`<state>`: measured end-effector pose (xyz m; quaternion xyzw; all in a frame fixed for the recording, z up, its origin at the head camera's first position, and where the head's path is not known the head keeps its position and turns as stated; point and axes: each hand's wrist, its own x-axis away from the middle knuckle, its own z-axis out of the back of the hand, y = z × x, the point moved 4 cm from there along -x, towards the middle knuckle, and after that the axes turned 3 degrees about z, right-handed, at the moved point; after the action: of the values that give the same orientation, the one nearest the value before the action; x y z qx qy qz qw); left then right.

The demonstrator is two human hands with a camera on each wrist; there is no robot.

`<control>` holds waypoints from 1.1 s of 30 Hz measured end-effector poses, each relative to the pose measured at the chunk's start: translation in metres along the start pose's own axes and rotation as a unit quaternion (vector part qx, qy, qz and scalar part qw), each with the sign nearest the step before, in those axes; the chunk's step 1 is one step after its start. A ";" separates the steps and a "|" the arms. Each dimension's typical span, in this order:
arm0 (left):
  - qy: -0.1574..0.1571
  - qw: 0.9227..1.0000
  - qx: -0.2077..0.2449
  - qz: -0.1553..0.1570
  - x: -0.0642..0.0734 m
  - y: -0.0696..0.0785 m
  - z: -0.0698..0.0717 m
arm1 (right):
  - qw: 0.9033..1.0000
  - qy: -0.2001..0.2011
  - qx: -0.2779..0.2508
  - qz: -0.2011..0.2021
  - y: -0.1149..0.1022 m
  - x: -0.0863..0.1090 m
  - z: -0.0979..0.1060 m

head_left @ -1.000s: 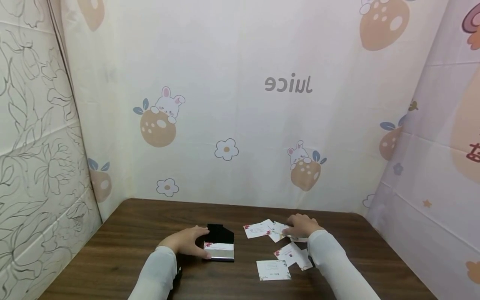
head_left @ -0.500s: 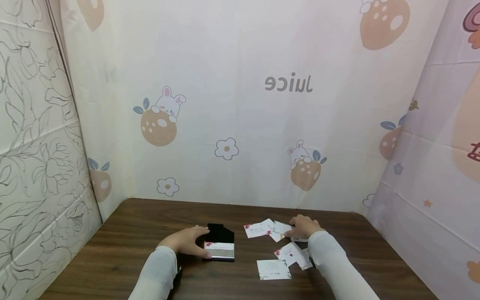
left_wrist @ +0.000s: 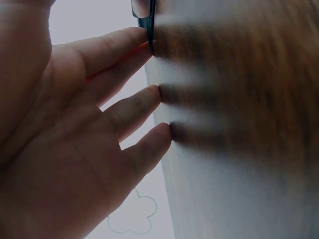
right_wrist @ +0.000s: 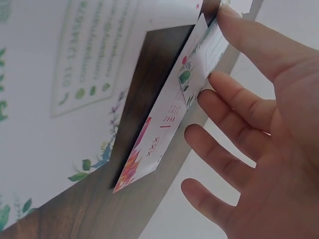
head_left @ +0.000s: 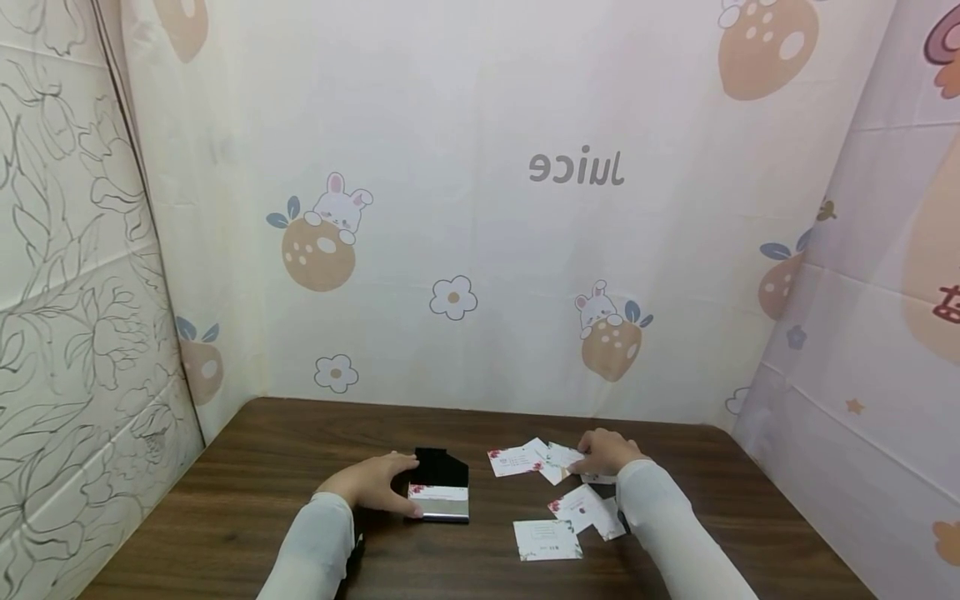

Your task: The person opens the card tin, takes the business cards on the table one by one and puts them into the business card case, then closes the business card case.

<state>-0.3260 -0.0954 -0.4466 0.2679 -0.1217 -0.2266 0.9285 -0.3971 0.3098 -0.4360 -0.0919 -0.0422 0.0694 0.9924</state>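
Cards point(head_left: 546, 542): right of bottom centre; likely light, slippery; pinch edges
Left hand point(head_left: 369, 483): relaxed, touching card case point(head_left: 441, 470)
Right hand point(head_left: 609, 452): at cards; cannot tell if pinching

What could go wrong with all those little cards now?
The right hand might nudge several business cards at once, because some of them overlap right beside it. The open card case could slide or turn if bumped, since the left hand touches just its left side. And the cards lie spread on the wooden table, so their thin edges may be tricky to lift.
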 end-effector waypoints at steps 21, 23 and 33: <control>-0.004 1.000 -0.006 -0.005 0.000 0.000 0.000 | 0.998 -0.019 -0.046 -0.025 0.009 -0.010 -0.004; -0.004 1.000 -0.005 -0.006 0.000 0.000 0.000 | 0.999 -0.019 -0.047 -0.020 0.008 -0.009 -0.004; 0.001 1.000 -0.005 -0.007 0.000 0.001 0.002 | 0.999 -0.006 -0.039 -0.003 0.004 -0.007 -0.001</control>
<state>-0.3266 -0.0952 -0.4446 0.2644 -0.1178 -0.2337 0.9282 -0.4042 0.3122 -0.4378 -0.1304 -0.0516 0.0652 0.9880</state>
